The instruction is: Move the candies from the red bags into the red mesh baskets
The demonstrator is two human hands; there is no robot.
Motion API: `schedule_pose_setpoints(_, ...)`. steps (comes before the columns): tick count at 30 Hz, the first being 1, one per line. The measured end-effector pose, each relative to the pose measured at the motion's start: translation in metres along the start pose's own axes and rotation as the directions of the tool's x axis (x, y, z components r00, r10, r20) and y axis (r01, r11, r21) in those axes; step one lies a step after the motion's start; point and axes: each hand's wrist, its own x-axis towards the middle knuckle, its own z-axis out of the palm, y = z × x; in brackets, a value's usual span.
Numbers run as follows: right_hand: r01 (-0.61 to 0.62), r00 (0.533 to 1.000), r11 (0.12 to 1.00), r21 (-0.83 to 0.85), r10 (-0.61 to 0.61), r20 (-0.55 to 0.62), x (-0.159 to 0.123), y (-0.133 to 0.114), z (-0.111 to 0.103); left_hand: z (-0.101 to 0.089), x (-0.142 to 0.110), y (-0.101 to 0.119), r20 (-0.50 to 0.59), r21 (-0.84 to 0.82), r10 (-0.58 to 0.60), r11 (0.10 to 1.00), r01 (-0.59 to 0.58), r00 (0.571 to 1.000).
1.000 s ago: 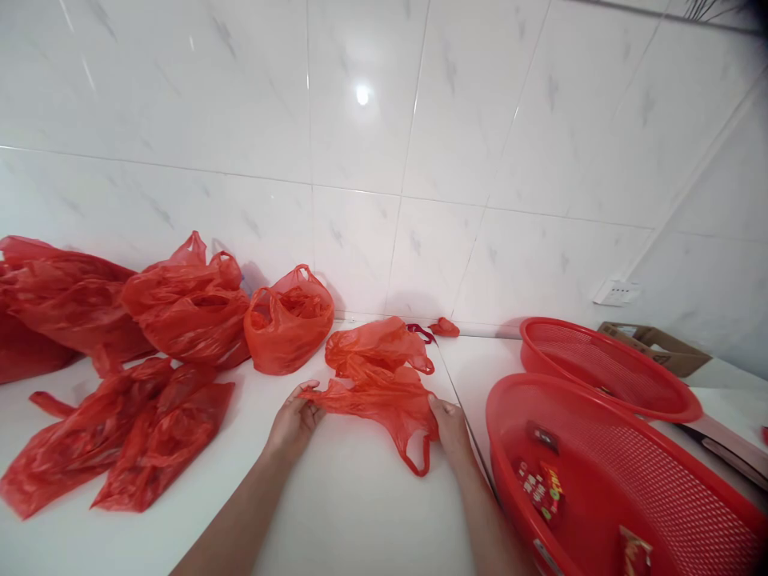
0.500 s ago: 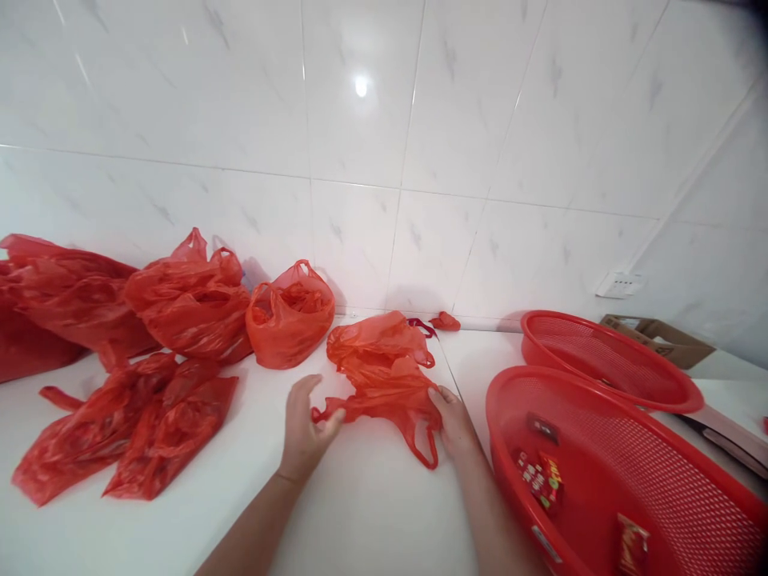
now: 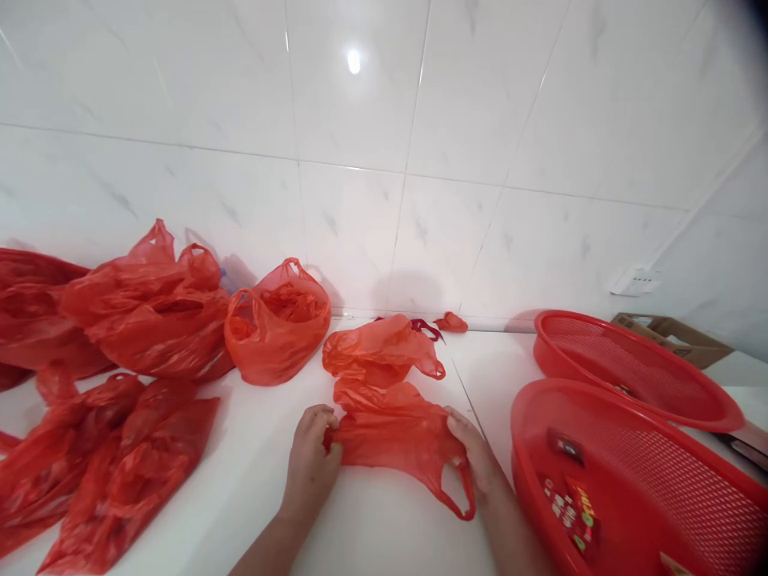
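A flat red plastic bag [image 3: 399, 444] lies on the white counter [image 3: 372, 536] in front of me. My left hand [image 3: 312, 468] pinches its left edge, fingers curled. At the bag's right edge my right hand [image 3: 477, 456] grips near the handle loop, which hangs toward me. A second crumpled red bag [image 3: 381, 348] lies just behind the held one.
Filled red bags [image 3: 276, 320] stand at the wall, more flat ones [image 3: 120, 472] lie at left. Two red mesh basins [image 3: 636, 372] sit at right; the near basin [image 3: 690, 488] holds small packets. A cardboard box [image 3: 672, 336] and a wall socket [image 3: 636, 280] are behind.
My left hand, open half a second ago, has closed on the bag's left edge. Both hands have pulled the bag wider and flatter. The view shifted slightly right and closer.
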Motion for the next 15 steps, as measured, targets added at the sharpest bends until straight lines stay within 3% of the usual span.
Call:
schedule_pose_setpoints(5, -0.037, 0.999, 0.998, -0.047, 0.036, -0.024, -0.002, -0.002, 0.004, 0.001, -0.003, 0.013, 0.110, 0.101, 0.039, 0.994, -0.050, 0.993)
schedule_pose_setpoints(8, 0.016, 0.999, 0.993, -0.115, -0.022, -0.047, -0.005, -0.006, 0.012, -0.001, -0.011, 0.031, 0.216, 0.132, -0.095, 0.989, 0.068, 0.972)
schedule_pose_setpoints(10, 0.077, 0.984, 0.974, -0.214, -0.108, -0.140, -0.013, -0.009, 0.021, -0.004, -0.018, 0.041, 0.250, 0.096, -0.171, 0.984, 0.151, 0.953)
schedule_pose_setpoints(12, 0.160, 0.904, 0.882, -0.443, -0.311, -0.292, -0.030, -0.010, 0.034, -0.007, -0.025, 0.049, 0.245, 0.024, -0.209, 0.978, 0.209, 0.947)
schedule_pose_setpoints(13, 0.214, 0.825, 0.781, -0.587, -0.466, -0.320, -0.042, -0.009, 0.042, -0.009, -0.028, 0.052, 0.232, -0.011, -0.226, 0.972, 0.235, 0.946)
schedule_pose_setpoints(14, 0.270, 0.726, 0.641, -0.719, -0.625, -0.285, -0.057, -0.007, 0.051, -0.011, -0.030, 0.055, 0.219, -0.044, -0.246, 0.964, 0.262, 0.944)
schedule_pose_setpoints(15, 0.345, 0.628, 0.471, -0.811, -0.759, -0.173, -0.072, -0.003, 0.060, -0.013, -0.032, 0.058, 0.213, -0.073, -0.266, 0.955, 0.287, 0.940)
